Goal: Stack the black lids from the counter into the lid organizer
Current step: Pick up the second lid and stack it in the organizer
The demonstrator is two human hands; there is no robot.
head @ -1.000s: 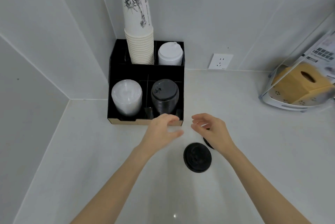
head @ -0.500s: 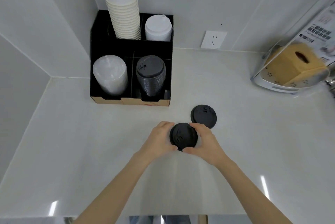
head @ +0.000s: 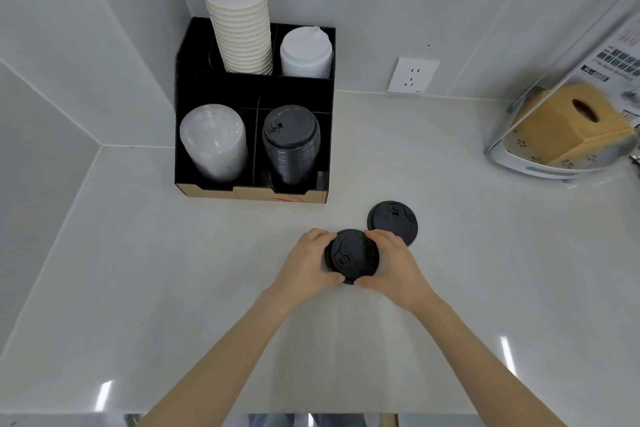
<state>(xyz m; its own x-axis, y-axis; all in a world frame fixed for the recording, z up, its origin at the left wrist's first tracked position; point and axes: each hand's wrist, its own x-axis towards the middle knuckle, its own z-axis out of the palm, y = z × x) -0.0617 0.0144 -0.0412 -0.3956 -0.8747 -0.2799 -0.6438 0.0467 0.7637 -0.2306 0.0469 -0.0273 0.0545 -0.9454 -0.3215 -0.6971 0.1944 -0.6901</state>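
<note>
I had both hands on one black lid [head: 352, 255], held between them just above the white worktop [head: 173, 271]. My left hand [head: 308, 262] curled round its left edge, thumb at the near rim and fingers over the far rim; my right hand [head: 393, 264] did the same on the right edge, so each grip was clamped on that lid. The lid faced up, its small sip tab showing near the middle.

A second black lid [head: 393, 221] lay flat on the worktop just beyond and to the right of the held one, partly hidden behind my right fingers; I could not tell whether the two lids touched.

The black lid organizer [head: 252, 91] stood in the corner against the tiled walls, well apart from my hands. Its front right compartment held a stack of black lids [head: 291, 142], the front left a stack of clear lids [head: 213, 141]. At the back, a tall column of paper cups [head: 242, 28] rose from the left compartment and white lids [head: 306, 52] filled the right.

A wall socket [head: 412, 75] sat on the back wall, and a tan tissue box [head: 571, 125] rested far right.
</note>
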